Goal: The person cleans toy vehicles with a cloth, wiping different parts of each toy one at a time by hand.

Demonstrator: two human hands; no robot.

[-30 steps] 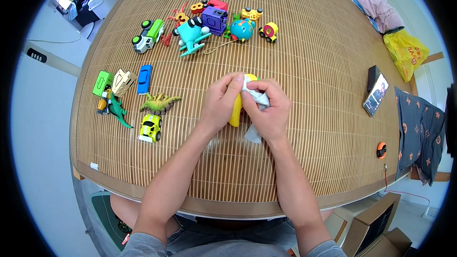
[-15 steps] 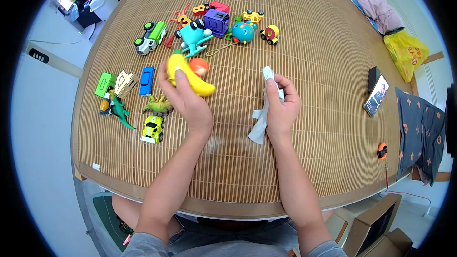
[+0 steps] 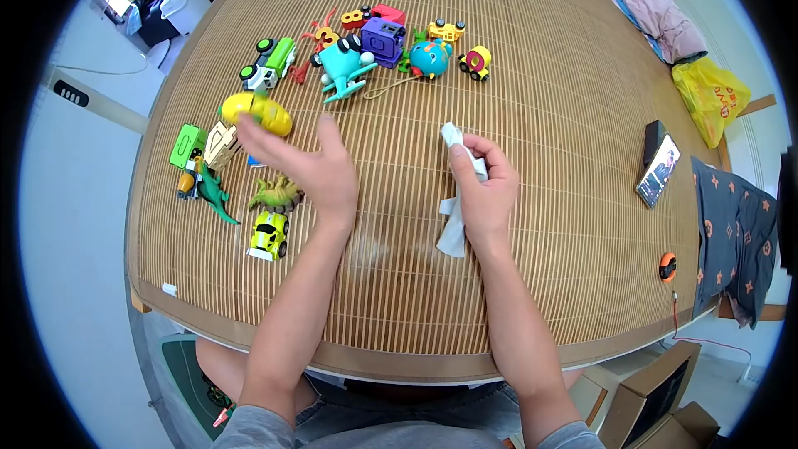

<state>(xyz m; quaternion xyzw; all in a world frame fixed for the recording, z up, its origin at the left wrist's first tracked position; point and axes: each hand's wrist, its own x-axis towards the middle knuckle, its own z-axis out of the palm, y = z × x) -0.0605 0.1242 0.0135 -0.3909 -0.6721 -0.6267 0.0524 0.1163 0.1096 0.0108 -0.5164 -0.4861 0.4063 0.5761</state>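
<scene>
Just beyond the spread left grip [image 3: 312,176], yellow toy [image 3: 268,114], contact unclear, white cloth [image 3: 451,234] pinched in right grip [image 3: 490,195]

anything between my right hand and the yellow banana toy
Yes, in this view your left hand: its thumb lies across the straight line from your right hand to the yellow banana toy. No toys do.

The head view looked down over the desk [image 3: 573,199] from 6 o'clock toward 12, left hand [image 3: 314,173] and right hand [image 3: 490,191] near.
</scene>
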